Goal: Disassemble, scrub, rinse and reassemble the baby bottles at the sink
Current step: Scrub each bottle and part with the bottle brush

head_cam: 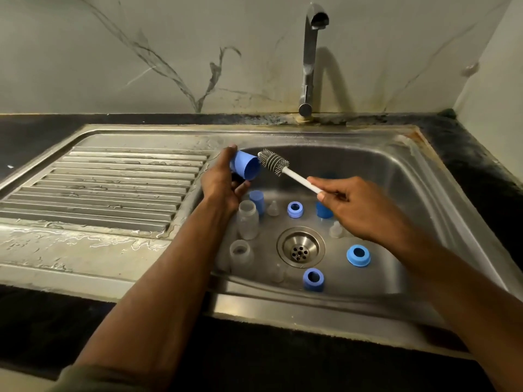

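Fingers of left hand (223, 179) curl round blue cap (244, 168); right hand (365, 207) fingers pinch brush (285, 171) handle. Bristles sit just beside cap mouth, over sink (410, 176).

Dim, warm light here, and we see it coming from above and somewhat left: the tap (310, 58) throws a soft, broad shadow to its right on the wall (141, 52). We catch pale glare on the wet draining board (107, 188) and along the sink (410, 176) rim. The foreground drops nearly to black. Wide-angle bending curves the counter edges near the frame borders. Detail looks soft and slightly smeared throughout; the clear bottles (248, 219) barely separate from the steel.
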